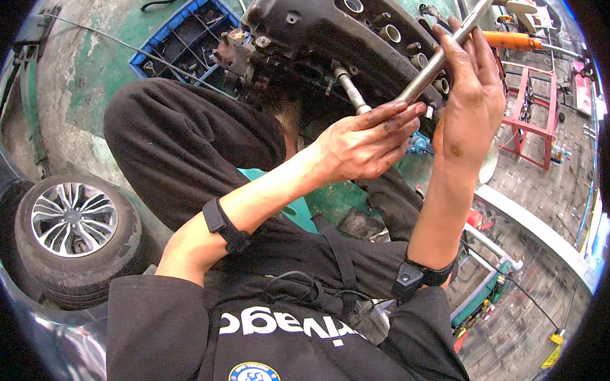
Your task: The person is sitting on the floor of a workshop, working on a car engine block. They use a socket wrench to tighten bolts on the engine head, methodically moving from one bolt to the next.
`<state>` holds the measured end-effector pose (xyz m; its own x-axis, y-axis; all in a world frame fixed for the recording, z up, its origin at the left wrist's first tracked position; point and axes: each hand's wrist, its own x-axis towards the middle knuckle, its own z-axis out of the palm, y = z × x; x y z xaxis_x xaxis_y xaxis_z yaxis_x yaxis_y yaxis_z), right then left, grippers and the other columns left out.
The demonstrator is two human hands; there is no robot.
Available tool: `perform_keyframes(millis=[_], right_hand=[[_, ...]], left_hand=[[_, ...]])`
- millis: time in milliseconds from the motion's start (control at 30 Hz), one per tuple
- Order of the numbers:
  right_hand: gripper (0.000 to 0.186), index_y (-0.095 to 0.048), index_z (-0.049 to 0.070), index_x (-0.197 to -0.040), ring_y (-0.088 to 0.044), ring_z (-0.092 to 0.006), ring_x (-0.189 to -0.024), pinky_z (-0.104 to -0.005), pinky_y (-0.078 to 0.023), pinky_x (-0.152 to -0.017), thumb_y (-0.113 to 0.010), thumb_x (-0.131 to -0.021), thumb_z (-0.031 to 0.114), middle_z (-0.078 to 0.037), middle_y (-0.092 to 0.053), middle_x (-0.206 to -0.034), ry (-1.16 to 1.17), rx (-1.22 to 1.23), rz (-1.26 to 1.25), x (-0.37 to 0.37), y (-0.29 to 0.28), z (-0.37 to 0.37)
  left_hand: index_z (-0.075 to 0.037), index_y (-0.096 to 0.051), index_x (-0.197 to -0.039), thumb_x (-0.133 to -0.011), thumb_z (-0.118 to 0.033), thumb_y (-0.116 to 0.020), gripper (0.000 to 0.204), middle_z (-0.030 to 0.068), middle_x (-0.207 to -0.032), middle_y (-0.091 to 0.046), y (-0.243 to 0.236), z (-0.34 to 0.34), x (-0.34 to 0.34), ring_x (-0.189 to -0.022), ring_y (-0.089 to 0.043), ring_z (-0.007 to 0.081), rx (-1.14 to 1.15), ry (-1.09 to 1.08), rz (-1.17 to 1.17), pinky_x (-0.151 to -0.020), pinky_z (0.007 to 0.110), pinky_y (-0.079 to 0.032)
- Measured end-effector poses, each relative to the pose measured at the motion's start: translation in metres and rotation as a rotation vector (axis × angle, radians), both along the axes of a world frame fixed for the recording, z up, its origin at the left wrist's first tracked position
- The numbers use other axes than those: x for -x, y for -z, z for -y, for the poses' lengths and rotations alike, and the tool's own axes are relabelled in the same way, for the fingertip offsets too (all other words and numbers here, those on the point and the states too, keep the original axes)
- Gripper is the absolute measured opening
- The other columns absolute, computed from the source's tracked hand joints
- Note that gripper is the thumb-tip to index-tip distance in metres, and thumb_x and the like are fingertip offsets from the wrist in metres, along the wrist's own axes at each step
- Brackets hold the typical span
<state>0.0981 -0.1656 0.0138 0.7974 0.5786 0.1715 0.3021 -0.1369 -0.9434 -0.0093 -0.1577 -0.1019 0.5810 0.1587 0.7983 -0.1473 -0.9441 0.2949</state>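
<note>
— What have your hands got hold of?
— Your right hand point(468, 97) is closed around a long steel wrench handle point(441, 58), raised in front of the black engine block point(326, 35). Your left hand point(365, 143) pinches the handle's lower end with the fingertips, fingers nearly straight.
— Where's the handle relative to the engine?
— It slants across the block's ports, next to the extension bar point(350, 88).
— And nearby?
— A wheel point(74, 225) on the floor to your left.

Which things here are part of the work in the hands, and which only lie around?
In the work:
- left hand and right hand, both on the long metal bar
- dark engine part
- extension shaft

Lying about:
- wheel with tyre
- blue crate
- red stand
</note>
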Motion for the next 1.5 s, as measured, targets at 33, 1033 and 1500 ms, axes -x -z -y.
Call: perform_keyframes(millis=[33, 1033, 1500], right_hand=[[0.046, -0.049, -0.009, -0.129, -0.061, -0.0161, -0.100, -0.0261, -0.046, -0.090, -0.062, -0.089, 0.010, -0.015, -0.063, -0.114, -0.032, 0.042, 0.079, 0.000, 0.000, 0.000], [0.025, -0.065, -0.001, -0.111, -0.060, -0.0164, -0.105, -0.0286, -0.044, -0.094, -0.055, -0.096, 0.015, -0.012, -0.066, -0.114, -0.047, 0.113, 0.223, 0.033, 0.016, 0.027], [0.042, -0.050, 0.002, -0.128, -0.061, -0.0190, -0.098, -0.0317, -0.050, -0.085, -0.058, -0.091, 0.020, -0.007, -0.061, -0.114, -0.032, -0.097, -1.052, 0.060, 0.132, 0.094]], left_hand=[[-0.002, -0.066, -0.095, -0.068, -0.014, -0.058, 0.030, 0.0123, -0.118, -0.063, 0.000, 0.000, -0.002, -0.123, -0.052, 0.0251, 0.017, -0.001, 0.029, -0.110, 0.039, -0.036], [-0.009, -0.060, -0.073, -0.074, -0.026, -0.057, 0.017, 0.0062, -0.071, -0.051, -0.025, -0.001, -0.015, -0.073, -0.050, 0.0221, -0.186, -0.331, -0.263, -0.070, 0.036, -0.040], [-0.011, -0.061, -0.090, -0.069, -0.012, -0.066, 0.022, 0.0099, -0.100, -0.057, -0.054, 0.003, -0.021, -0.087, -0.059, 0.0255, 0.169, -0.384, -0.648, -0.053, 0.035, -0.054]])
